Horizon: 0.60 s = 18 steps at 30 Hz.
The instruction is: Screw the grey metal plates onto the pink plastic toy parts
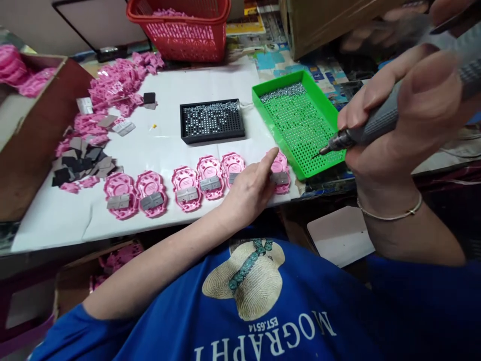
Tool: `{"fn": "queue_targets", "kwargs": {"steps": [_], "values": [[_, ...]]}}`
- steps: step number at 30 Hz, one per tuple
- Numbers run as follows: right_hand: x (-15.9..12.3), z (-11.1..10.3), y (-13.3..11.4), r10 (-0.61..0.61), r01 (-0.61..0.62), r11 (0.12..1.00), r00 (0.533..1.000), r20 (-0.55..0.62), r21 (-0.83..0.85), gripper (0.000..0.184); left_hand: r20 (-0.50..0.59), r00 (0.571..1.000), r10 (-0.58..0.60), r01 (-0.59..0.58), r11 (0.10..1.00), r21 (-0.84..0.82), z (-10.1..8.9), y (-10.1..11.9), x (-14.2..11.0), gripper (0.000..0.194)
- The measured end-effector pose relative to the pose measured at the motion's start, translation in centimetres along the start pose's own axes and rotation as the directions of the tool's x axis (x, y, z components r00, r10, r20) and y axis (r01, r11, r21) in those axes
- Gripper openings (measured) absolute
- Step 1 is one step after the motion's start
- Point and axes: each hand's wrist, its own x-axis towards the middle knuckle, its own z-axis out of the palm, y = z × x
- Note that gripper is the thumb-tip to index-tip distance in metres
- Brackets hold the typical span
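My right hand [406,110] is wrapped around a grey electric screwdriver [379,123]. The driver's thin bit points down and left over the near end of a green perforated tray [296,170] of small screws. Beside that tray, my left hand [251,193] rests over the row of pink plastic housings, its index finger stretched toward the rightmost housing [280,181]. The other fingers are bent and partly hidden. Grey plates lie across the housings, among them one [210,183] near the middle and another [119,200] at the left end.
A black perforated screw tray [212,133] sits mid-table. Pink parts [116,82] and dark plates [80,163] are heaped at left beside a cardboard box [48,125]. Behind stand a red basket [184,40] and another box [319,22]. Part of another person's hand shows at upper right.
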Motion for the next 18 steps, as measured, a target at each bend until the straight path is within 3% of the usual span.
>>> {"fn": "queue_targets", "kwargs": {"steps": [3,7,13,18], "values": [[-1.6,2.1,-0.6,-0.137,0.125,0.985,0.985,0.103,0.119,0.024,0.008,1.0,-0.028,0.028,1.0,0.01,0.1,0.2,0.1,0.067],[-3.3,3.4,0.1,-0.07,0.026,0.98,0.973,0.221,0.196,0.033,0.02,0.999,-0.033,0.031,0.997,0.064,0.0,0.6,0.1,0.066],[-4.5,3.3,1.2,0.025,-0.043,0.997,0.97,0.24,0.069,0.038,0.017,0.999,-0.033,0.032,0.997,0.069,0.0,0.8,0.3,0.06],[-4.6,3.3,1.6,0.016,-0.059,0.986,0.964,0.265,0.155,0.036,0.011,1.0,-0.025,0.024,0.996,0.087,-0.2,0.9,0.3,0.058]]}}
